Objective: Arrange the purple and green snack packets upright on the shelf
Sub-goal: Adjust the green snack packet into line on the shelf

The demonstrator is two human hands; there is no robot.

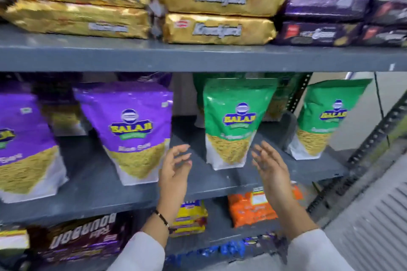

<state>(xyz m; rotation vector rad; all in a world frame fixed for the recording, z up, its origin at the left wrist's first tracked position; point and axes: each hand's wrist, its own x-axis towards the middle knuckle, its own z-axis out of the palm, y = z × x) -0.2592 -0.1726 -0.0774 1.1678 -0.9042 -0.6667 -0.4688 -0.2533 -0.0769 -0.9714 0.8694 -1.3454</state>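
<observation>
Two purple snack packets stand upright on the grey middle shelf (222,180): one at the far left (24,145), one left of centre (132,130). A green packet (233,123) stands upright at centre right and another green packet (323,119) stands near the shelf's right end. More purple and green packets show dimly behind them. My left hand (176,169) hovers open between the centre purple and the centre green packet. My right hand (271,165) is open just right of the centre green packet's lower corner. Neither hand touches a packet.
Gold biscuit packs (218,28) and dark purple packs (319,33) lie stacked on the shelf above. Below are brown packs (83,240), yellow packs (191,215) and an orange bag (251,209). A perforated metal upright (374,138) marks the rack's right side.
</observation>
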